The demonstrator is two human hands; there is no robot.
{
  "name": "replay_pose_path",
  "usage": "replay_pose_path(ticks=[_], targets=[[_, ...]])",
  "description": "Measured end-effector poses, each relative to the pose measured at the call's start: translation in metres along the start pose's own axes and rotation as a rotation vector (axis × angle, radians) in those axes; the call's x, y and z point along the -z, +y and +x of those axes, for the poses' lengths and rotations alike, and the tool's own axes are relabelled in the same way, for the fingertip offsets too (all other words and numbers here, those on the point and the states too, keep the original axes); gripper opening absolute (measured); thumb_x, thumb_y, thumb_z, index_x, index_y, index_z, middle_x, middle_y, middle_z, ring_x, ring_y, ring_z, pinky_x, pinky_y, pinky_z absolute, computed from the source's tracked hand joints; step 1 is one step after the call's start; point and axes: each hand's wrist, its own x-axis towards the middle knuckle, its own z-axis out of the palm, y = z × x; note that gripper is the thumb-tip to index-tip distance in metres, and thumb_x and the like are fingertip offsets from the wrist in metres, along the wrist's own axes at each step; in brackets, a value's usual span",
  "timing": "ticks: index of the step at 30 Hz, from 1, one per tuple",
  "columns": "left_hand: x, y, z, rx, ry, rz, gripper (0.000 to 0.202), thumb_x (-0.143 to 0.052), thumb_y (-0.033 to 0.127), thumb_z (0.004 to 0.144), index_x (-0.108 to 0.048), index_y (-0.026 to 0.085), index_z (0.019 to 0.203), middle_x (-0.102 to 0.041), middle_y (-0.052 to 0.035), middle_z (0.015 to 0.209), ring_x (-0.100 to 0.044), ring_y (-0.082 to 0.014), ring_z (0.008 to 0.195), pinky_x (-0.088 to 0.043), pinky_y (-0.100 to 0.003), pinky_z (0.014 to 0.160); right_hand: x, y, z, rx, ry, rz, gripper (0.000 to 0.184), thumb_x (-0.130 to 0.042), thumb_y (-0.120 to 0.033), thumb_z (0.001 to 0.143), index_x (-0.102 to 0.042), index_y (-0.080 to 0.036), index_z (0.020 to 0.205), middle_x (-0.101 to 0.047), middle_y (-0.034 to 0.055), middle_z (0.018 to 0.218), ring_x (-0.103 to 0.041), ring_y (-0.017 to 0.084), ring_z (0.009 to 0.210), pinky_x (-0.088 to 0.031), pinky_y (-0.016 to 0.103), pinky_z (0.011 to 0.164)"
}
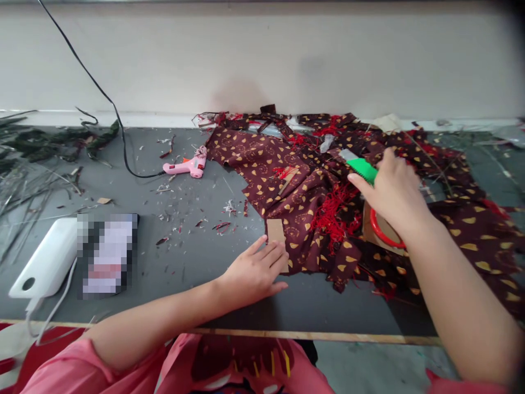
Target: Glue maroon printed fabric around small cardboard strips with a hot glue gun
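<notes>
My left hand [256,271] lies flat with its fingers stretched over a small cardboard strip [276,231], pressing it against the edge of a maroon cloth [262,158] patterned with gold leaves. Farther right, my right hand [396,186] is over the cloth heap, thumb and fingers around a green utility knife [361,167] whose grey end points up and left. Its lower part is hidden by the hand. Under my right wrist shows a red ring-shaped handle [381,232], partly covered, on a brown piece of card. Tangled red threads [338,216] lie between the hands.
A pink glue gun [191,166] with a black cord [118,120] lies left of the cloth. A phone [109,254] and white power bank [45,257] are at the left, near dark green stems [36,142]. Scraps litter the grey table [184,257]; a wall stands behind.
</notes>
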Motion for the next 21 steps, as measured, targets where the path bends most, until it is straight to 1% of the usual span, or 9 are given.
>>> replay_pose_path(ticks=[1, 2, 4, 6, 7, 11, 15, 18, 21], targets=[[0.000, 0.000, 0.000, 0.002, -0.004, -0.007, 0.052, -0.045, 0.048, 0.092, -0.053, 0.010, 0.126, -0.058, -0.0135, 0.132, -0.053, -0.0240, 0.124, -0.028, -0.041, 0.111, 0.003, -0.006, -0.001, 0.041, 0.034, -0.067, 0.071, -0.053, -0.046, 0.088, -0.037, 0.005, 0.135, -0.049, 0.0359, 0.125, -0.045, 0.047, 0.120, -0.036, 0.062, 0.097], [0.000, 0.000, 0.000, 0.004, -0.008, -0.013, 0.050, -0.045, 0.047, 0.092, -0.053, 0.011, 0.126, -0.058, -0.0130, 0.133, -0.053, -0.0239, 0.124, -0.028, -0.041, 0.111, 0.003, -0.017, -0.003, 0.086, 0.021, -0.083, 0.072, -0.052, -0.043, 0.089, -0.033, 0.007, 0.138, -0.041, 0.0360, 0.135, -0.036, 0.047, 0.129, -0.030, 0.060, 0.105], [0.000, 0.000, -0.001, 0.009, -0.015, -0.022, 0.049, -0.045, 0.046, 0.093, -0.053, 0.011, 0.126, -0.057, -0.0128, 0.133, -0.052, -0.0242, 0.124, -0.029, -0.041, 0.111, -0.004, -0.044, -0.010, 0.204, -0.081, 0.024, 0.066, -0.051, -0.039, 0.090, -0.035, 0.002, 0.139, -0.040, 0.0297, 0.140, -0.034, 0.040, 0.134, -0.029, 0.054, 0.111], [0.001, 0.001, -0.001, 0.016, -0.024, -0.032, 0.049, -0.045, 0.045, 0.093, -0.053, 0.011, 0.127, -0.057, -0.0127, 0.134, -0.051, -0.0247, 0.125, -0.029, -0.042, 0.111, -0.019, -0.076, -0.018, 0.284, -0.229, 0.187, 0.063, -0.049, -0.038, 0.092, -0.031, -0.006, 0.144, -0.038, 0.0225, 0.146, -0.034, 0.034, 0.137, -0.032, 0.050, 0.112], [0.001, 0.001, -0.001, 0.020, -0.031, -0.038, 0.048, -0.045, 0.044, 0.093, -0.053, 0.011, 0.127, -0.056, -0.0128, 0.134, -0.051, -0.0247, 0.125, -0.030, -0.042, 0.111, -0.029, -0.091, -0.020, 0.323, -0.279, 0.256, 0.065, -0.048, -0.037, 0.092, -0.026, -0.007, 0.146, -0.035, 0.0218, 0.149, -0.033, 0.031, 0.138, -0.032, 0.047, 0.113], [0.004, 0.001, 0.000, 0.032, -0.070, -0.047, 0.049, -0.047, 0.043, 0.092, -0.052, 0.010, 0.128, -0.049, -0.0163, 0.140, -0.048, -0.0247, 0.128, -0.030, -0.039, 0.111, -0.069, -0.131, -0.023, 0.416, -0.367, 0.290, 0.066, -0.045, -0.035, 0.094, -0.019, -0.011, 0.149, -0.026, 0.0191, 0.154, -0.022, 0.029, 0.143, -0.025, 0.049, 0.115], [0.006, 0.001, 0.001, 0.053, -0.093, -0.049, 0.051, -0.049, 0.047, 0.090, -0.052, 0.012, 0.127, -0.047, -0.0152, 0.143, -0.046, -0.0263, 0.129, -0.031, -0.040, 0.111, -0.090, -0.143, -0.023, 0.445, -0.338, 0.191, 0.061, -0.041, -0.036, 0.096, -0.026, -0.009, 0.148, -0.024, 0.0175, 0.155, -0.018, 0.029, 0.144, -0.019, 0.048, 0.118], [0.006, 0.001, 0.001, 0.056, -0.086, -0.046, 0.049, -0.047, 0.046, 0.091, -0.053, 0.014, 0.127, -0.055, -0.0107, 0.136, -0.048, -0.0265, 0.127, -0.030, -0.043, 0.111, -0.093, -0.143, -0.026, 0.455, -0.309, 0.153, 0.058, -0.036, -0.035, 0.098, -0.027, -0.008, 0.148, -0.024, 0.0169, 0.155, -0.018, 0.029, 0.144, -0.018, 0.048, 0.117], [0.006, 0.002, 0.002, 0.037, -0.078, -0.019, 0.046, -0.044, 0.042, 0.093, -0.053, 0.012, 0.126, -0.057, -0.0109, 0.133, -0.048, -0.0264, 0.126, -0.028, -0.046, 0.110, -0.094, -0.143, -0.029, 0.448, -0.314, 0.161, 0.057, -0.036, -0.036, 0.098, -0.028, -0.007, 0.147, -0.024, 0.0166, 0.155, -0.016, 0.028, 0.145, -0.016, 0.048, 0.118]])
